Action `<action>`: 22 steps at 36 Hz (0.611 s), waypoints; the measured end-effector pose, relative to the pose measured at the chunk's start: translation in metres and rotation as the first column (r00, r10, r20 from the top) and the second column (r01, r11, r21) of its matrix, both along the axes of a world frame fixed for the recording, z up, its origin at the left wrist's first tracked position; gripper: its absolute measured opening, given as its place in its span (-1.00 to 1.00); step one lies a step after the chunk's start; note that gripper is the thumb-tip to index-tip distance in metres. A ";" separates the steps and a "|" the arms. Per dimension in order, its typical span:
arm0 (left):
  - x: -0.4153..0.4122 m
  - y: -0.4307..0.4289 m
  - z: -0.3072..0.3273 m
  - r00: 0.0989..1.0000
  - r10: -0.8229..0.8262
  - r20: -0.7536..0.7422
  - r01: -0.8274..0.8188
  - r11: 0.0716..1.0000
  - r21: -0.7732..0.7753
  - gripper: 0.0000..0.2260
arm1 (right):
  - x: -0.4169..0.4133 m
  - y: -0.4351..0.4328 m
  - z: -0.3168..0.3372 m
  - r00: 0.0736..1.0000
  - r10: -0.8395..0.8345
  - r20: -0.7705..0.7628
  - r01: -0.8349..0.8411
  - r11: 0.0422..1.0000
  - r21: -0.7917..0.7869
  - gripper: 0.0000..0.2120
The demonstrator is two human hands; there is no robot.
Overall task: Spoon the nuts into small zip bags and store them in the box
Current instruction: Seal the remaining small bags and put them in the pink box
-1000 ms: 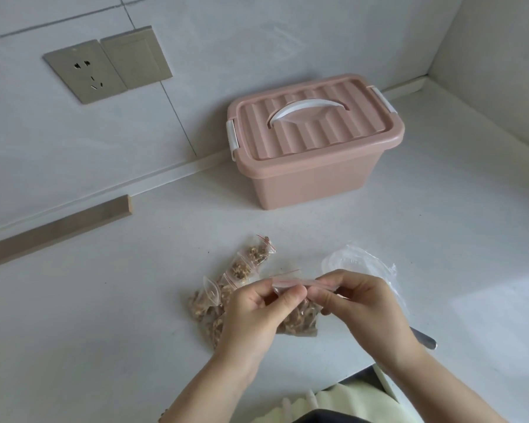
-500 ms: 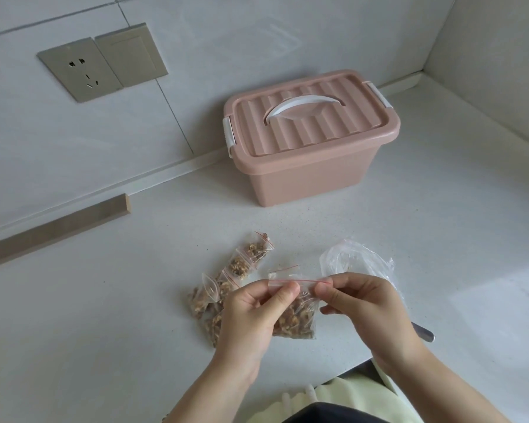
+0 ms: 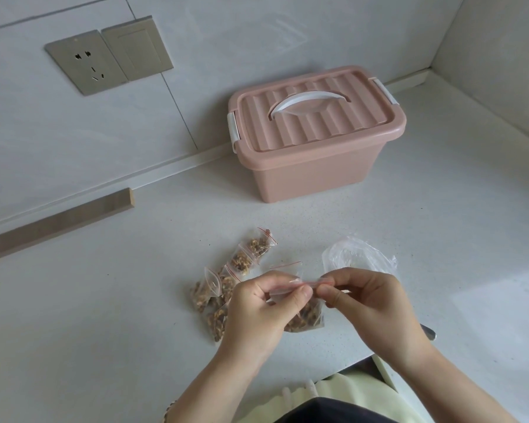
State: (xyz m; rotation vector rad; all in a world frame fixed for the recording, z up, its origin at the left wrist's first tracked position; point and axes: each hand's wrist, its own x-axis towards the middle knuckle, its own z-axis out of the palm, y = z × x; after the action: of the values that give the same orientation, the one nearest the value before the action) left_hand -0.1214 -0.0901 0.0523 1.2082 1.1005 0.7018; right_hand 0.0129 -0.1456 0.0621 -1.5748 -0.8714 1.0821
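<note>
Fingers (image 3: 300, 293) of my left hand (image 3: 257, 309) and right hand (image 3: 370, 300) are pinched together on the red zip strip of one small zip bag (image 3: 303, 319), which hangs just above the counter (image 3: 440, 239) with its load of nuts sagging below the strip. Judgement: bag is light, film thin and slick, contents lumpy and brittle. Hold belongs on the stiffer zip band, not the belly; squeezing the belly would crush the nuts or push air against the seal. Cannot tell whether the seal is fully pressed along its length.

Filled bags (image 3: 226, 285) lie in a loose heap just left of my hands, some overlapping. Crumpled clear plastic bag (image 3: 358, 254) sits just behind the right hand. Spoon (image 3: 428, 332) mostly hidden under the right wrist, only its end showing.

Pink box (image 3: 315, 166) stands well back near the wall, lid on, white latches apparently down. It needs opening before anything goes in.
</note>
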 end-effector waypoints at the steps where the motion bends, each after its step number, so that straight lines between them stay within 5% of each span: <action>1: 0.000 0.000 -0.001 1.000 0.002 0.006 -0.002 1.000 -0.001 -0.91 | -0.001 0.000 0.000 1.000 -0.002 0.004 0.002 1.000 0.006 -0.93; 12: -0.003 0.001 0.005 0.992 -0.122 -0.021 0.123 0.990 0.067 -0.72 | 0.003 -0.005 -0.005 0.974 0.113 0.196 -0.115 0.993 -0.003 -0.90; 19: -0.009 0.005 0.004 0.968 -0.236 -0.085 0.242 0.968 0.072 -0.89 | 0.003 -0.008 -0.012 0.962 0.179 0.208 -0.183 0.983 0.004 -0.85; 22: -0.009 0.004 0.000 0.969 -0.223 -0.106 0.230 0.971 0.062 -0.89 | 0.000 -0.007 -0.016 0.913 0.207 0.350 -0.235 0.971 0.038 -0.85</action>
State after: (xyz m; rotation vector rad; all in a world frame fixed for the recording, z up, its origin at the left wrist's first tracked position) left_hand -0.1303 -0.0862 0.0525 1.4193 1.0033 0.5154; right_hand 0.0130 -0.1528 0.0463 -1.6537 -1.3413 0.9242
